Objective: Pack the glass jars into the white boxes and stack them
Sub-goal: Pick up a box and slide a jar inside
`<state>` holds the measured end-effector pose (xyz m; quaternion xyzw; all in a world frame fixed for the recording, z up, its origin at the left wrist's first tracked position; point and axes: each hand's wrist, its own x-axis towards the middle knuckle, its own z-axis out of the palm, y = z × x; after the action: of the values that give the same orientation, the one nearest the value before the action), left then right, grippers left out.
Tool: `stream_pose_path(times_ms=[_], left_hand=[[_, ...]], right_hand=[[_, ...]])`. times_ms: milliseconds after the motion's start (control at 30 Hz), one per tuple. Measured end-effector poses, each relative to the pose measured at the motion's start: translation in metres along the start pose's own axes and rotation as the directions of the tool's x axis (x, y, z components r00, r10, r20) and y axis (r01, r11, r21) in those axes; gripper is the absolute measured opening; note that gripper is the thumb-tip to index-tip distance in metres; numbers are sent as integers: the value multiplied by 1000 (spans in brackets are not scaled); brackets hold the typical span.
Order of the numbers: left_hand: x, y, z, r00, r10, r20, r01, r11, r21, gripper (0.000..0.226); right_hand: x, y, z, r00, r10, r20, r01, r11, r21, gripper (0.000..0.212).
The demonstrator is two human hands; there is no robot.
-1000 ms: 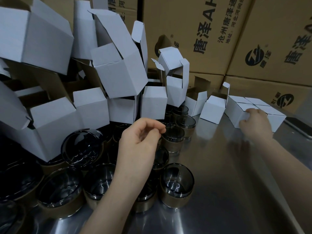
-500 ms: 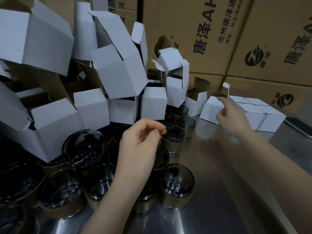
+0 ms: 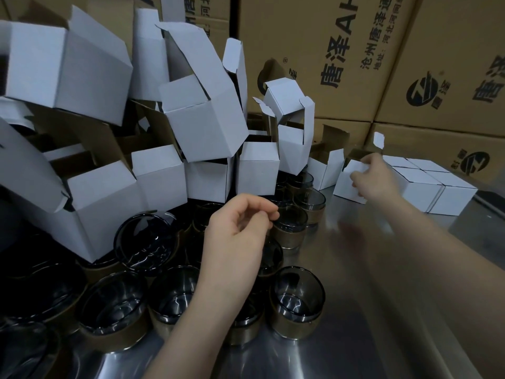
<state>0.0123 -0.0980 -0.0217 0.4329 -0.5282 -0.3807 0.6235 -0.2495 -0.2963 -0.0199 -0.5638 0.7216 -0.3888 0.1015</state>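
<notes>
Light is dim and cool, from above; my right hand (image 3: 374, 179), gripping the small open white cardboard box (image 3: 345, 187), looks soft-edged; its blurred reflection smudges the shiny steel tabletop (image 3: 382, 296) just below the grip; pale glare streaks the steel nearer me; the dark smoky glass jars (image 3: 297, 305) left of the grip sink into shadow; frame edges bow outward.

Head-worn camera (sole view) looks down, close, at table (image 3: 382, 310).

Four closed white boxes (image 3: 420, 188) are sitting at right, roughly eleven open white boxes (image 3: 202, 127) are piling at left, at least twelve glass jars (image 3: 297, 305) are standing below, and at least four brown cartons (image 3: 314, 36) are looming along the top.
</notes>
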Motion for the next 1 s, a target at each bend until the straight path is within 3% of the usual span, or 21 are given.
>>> stream_pose_path(times_ms=[167,367,567,700,867,1000], left_hand=[[0,0,0,1000,-14,-5,14,1000,-14,29],[0,-1,-2,1000,-30,-9,30,1000,-6,29],[0,-1,-2,1000,-22,-9,22,1000,-8,28],[-1,1,-2,1000,3,-23,-2,1000,7,26],[-5,6,-3,996,64,-54,-63,998,27,25],[-6,9,-4,984,174,-42,-171,983,62,49]], right_hand=[[-26,0,-12,993,-9,-114,18,997,71,14],[-58,-7,-29,966,-130,-222,102,986,-133,37],[-86,-20,-46,901,-293,-320,232,948,-216,19],[-110,-38,-52,815,-414,-406,390,909,-145,8],[-139,-70,-55,680,-559,-475,610,790,-56,10],[-158,-90,-48,607,-652,-455,716,697,-44,9]])
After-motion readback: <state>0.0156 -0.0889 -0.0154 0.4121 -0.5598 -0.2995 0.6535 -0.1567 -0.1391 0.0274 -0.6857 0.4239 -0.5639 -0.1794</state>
